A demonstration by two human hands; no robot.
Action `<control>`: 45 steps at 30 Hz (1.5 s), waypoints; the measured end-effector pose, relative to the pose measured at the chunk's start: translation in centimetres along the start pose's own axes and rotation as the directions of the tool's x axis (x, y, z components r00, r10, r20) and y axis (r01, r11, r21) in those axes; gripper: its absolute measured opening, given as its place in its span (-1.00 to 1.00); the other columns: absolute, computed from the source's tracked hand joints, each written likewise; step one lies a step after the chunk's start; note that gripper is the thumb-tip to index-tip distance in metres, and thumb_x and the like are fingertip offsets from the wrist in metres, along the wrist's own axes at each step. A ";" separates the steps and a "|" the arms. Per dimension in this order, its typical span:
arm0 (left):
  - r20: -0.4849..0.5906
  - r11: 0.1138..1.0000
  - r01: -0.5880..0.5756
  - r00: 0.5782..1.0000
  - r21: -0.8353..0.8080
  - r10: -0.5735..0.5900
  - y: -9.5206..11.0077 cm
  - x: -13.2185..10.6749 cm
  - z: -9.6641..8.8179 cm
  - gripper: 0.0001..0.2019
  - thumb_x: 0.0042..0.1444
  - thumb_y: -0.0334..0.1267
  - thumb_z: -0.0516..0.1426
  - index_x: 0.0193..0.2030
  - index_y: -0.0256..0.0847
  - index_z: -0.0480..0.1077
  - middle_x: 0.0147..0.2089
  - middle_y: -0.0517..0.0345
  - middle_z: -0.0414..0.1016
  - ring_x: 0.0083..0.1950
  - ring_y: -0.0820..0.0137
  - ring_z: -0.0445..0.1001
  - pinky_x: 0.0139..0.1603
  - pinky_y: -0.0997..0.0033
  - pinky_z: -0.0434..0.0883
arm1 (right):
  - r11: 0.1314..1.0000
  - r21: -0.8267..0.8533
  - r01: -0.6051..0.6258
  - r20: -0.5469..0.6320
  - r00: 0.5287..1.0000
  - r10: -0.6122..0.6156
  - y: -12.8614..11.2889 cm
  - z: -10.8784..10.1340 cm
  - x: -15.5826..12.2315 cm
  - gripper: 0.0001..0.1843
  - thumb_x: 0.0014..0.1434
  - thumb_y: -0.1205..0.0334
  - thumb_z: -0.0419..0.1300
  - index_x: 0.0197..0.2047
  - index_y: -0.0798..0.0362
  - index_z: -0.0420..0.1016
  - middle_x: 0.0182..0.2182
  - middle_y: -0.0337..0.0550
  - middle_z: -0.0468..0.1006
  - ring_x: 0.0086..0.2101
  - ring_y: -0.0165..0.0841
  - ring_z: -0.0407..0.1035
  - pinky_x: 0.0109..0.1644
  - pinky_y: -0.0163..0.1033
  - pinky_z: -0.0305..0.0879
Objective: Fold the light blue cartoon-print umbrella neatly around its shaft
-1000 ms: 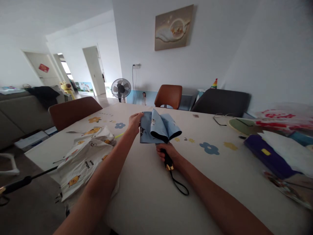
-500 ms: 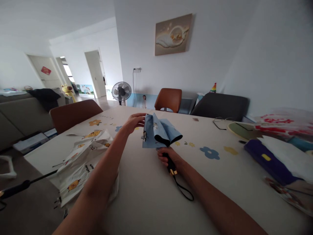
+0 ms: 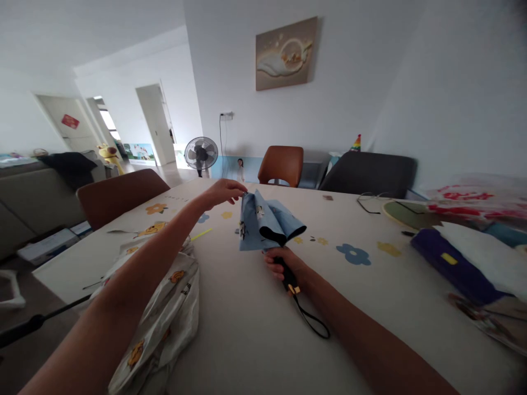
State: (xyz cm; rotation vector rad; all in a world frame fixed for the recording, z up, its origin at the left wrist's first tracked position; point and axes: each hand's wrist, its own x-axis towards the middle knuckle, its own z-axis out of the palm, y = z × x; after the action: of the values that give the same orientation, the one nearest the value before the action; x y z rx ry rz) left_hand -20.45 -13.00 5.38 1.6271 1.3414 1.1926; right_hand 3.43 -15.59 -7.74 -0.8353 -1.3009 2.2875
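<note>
Blue folded umbrella (image 3: 269,222) stands upright at frame centre above the tabletop (image 3: 247,334). Right hand (image 3: 284,263) is clenched round its black handle. Left hand (image 3: 224,191) touches the canopy's top edge; whether it pinches is unclear. Best to keep the handle steady and work one pleat at a time.

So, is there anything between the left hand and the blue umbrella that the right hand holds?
Nothing visible stands between them. The left hand has its fingertips at the top edge of the blue umbrella. The right hand grips its black handle below. The white patterned umbrella lies apart, on the left side of the table.
</note>
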 end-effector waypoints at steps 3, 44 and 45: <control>-0.023 0.999 -0.026 0.999 0.045 0.027 0.0 -0.3 0.1 -0.88 -0.18 -0.47 0.23 -0.42 -0.30 0.52 -0.48 0.05 0.47 -0.49 0.47 0.36 -0.46 0.46 0.31 | 1.000 -0.017 -0.004 0.033 0.999 0.005 0.0 -0.1 0.0 -0.81 -0.06 0.24 0.11 -0.62 0.08 0.21 -0.81 -0.38 0.12 -0.79 -0.58 -0.03 -0.75 -0.46 0.00; -0.462 0.900 0.159 0.814 -0.405 -0.352 -3.2 -2.9 1.7 -0.94 -0.07 -0.42 0.12 -0.49 -0.29 0.28 -0.55 0.21 0.30 -0.54 0.49 0.37 -0.41 0.38 0.43 | 0.996 -0.076 0.047 0.004 0.999 -0.047 -0.2 0.7 0.0 -0.82 -0.11 0.27 0.13 -0.65 0.08 0.21 -0.83 -0.37 0.13 -0.78 -0.58 -0.04 -0.77 -0.45 0.02; -0.487 0.892 0.150 0.793 -0.426 -0.366 -3.3 -2.9 1.6 -0.93 -0.07 -0.43 0.12 -0.50 -0.29 0.27 -0.56 0.22 0.28 -0.55 0.50 0.35 -0.40 0.37 0.44 | 0.996 -0.077 0.039 -0.004 0.999 -0.040 -0.2 0.7 0.0 -0.82 -0.11 0.27 0.12 -0.65 0.08 0.21 -0.83 -0.37 0.12 -0.79 -0.58 -0.04 -0.78 -0.45 0.02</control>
State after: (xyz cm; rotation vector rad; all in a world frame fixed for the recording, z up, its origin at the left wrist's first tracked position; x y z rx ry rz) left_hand -20.15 -15.07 1.23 0.8074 1.5094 1.6976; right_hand 3.00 -15.92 -7.30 -0.8331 -1.3982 2.2154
